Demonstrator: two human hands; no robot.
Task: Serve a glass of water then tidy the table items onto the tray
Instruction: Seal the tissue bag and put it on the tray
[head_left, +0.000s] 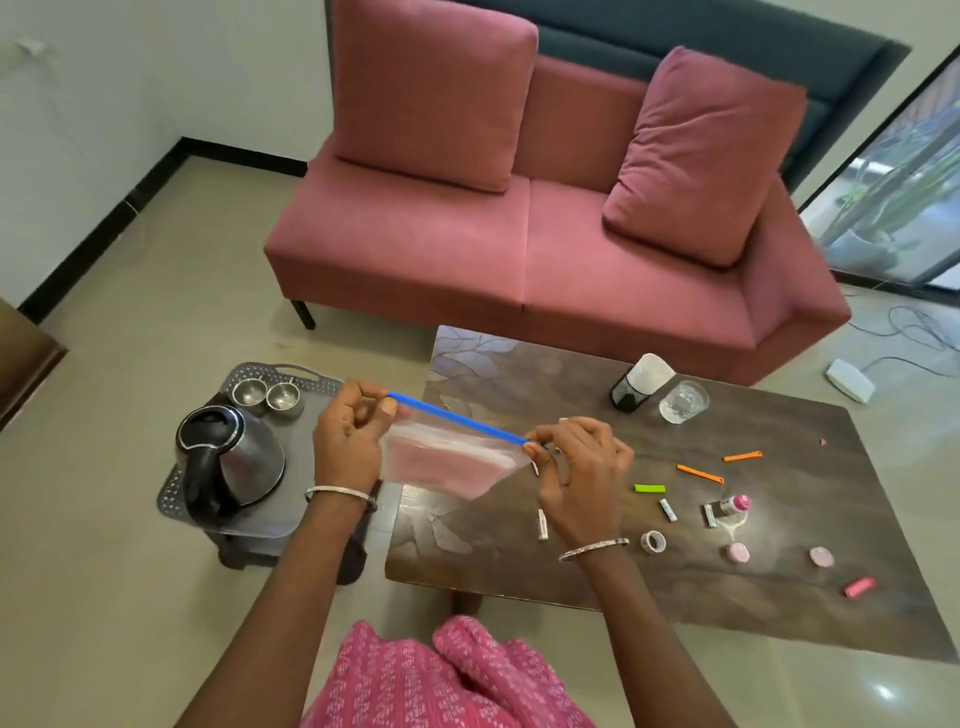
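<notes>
I hold a clear zip bag (441, 462) with a blue seal strip above the table's left end. My left hand (348, 441) pinches the strip's left end and my right hand (576, 467) pinches its right end. Something pink shows through the bag. A glass of water (683, 402) stands on the dark wooden table (779, 597) at the back, beside a black mesh holder (636, 389). The grey tray (306, 499) sits left of the table on a stool, carrying a steel kettle (228, 462) and two small steel bowls (267, 397).
Small items lie scattered on the table: two orange clips (701, 474), a green clip (649, 488), a tape roll (653, 541), a pink-capped bottle (732, 505), pink lids (738, 552), a pink eraser (860, 587). A pink sofa (519, 234) stands behind. Cables lie on the floor at right.
</notes>
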